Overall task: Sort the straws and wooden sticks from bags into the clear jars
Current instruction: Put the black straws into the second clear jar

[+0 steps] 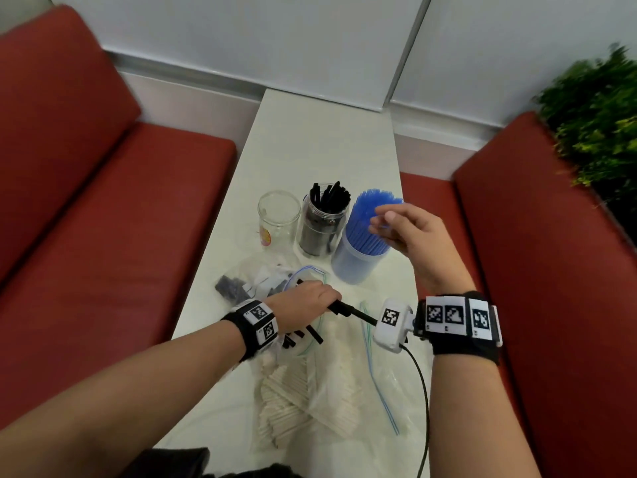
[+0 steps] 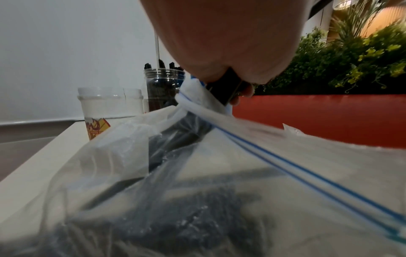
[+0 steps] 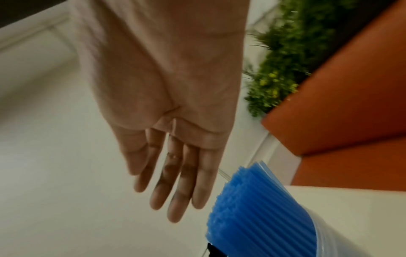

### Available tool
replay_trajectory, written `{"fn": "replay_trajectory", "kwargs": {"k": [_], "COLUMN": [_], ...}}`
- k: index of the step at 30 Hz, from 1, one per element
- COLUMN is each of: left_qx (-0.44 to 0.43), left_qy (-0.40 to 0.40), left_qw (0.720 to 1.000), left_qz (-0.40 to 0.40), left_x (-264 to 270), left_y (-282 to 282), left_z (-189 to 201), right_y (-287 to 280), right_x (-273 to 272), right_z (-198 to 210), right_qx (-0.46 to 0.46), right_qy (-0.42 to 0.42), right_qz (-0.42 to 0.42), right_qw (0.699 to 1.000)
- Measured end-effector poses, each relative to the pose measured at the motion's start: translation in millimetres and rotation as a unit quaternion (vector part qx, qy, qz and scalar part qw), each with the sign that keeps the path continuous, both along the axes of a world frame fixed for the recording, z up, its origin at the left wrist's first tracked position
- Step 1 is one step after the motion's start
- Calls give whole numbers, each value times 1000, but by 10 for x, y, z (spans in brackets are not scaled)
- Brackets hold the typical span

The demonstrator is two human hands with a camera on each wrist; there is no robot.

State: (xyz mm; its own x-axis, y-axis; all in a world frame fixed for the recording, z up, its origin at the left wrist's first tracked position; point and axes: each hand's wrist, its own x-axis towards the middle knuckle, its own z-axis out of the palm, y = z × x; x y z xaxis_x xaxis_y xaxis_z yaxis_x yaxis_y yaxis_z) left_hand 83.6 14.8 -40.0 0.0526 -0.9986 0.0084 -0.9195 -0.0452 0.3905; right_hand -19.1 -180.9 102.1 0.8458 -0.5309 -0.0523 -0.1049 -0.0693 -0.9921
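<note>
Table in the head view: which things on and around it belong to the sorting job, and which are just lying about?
Part of the job:
- black straws held by the left hand
- jar of black straws
- jar of blue straws
- empty jar
- bag of wooden sticks
- right hand, holding nothing

Just there:
- red benches
- green plant

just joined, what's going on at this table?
A person is sorting straws and sticks into jars. The left hand grips a bunch of black straws at the mouth of a zip bag. The right hand hovers open beside the blue straws, holding nothing. The black-straw jar is partly filled, the third jar is empty, and the wooden sticks remain bagged.
</note>
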Motion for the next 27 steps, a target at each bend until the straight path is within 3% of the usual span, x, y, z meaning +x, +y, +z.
{"fn": "replay_trajectory", "kwargs": {"k": [4, 9, 13, 19, 22, 27], "left_qx": [-24, -37, -47, -38, -23, -26], "left_qy": [23, 44, 62, 30, 68, 102], "left_qw": [999, 997, 990, 985, 975, 965], "left_qz": [0, 51, 115, 165, 212, 241], "left_x": [-15, -73, -97, -179, -244, -248], "left_y": [84, 99, 67, 63, 15, -120], "left_z": [-50, -143, -198, -252, -292, -277], "right_y": [-135, -142, -88, 171, 321, 645], "right_x": [-218, -382, -409, -537, -555, -335], "right_z": [23, -12, -159, -570, -675, -781], "right_qx": [67, 64, 75, 121, 179, 69], "right_qy": [2, 93, 121, 242, 201, 100], "right_qz": [-70, -4, -22, -19, -5, -97], "right_qw": [995, 994, 990, 962, 963, 988]}}
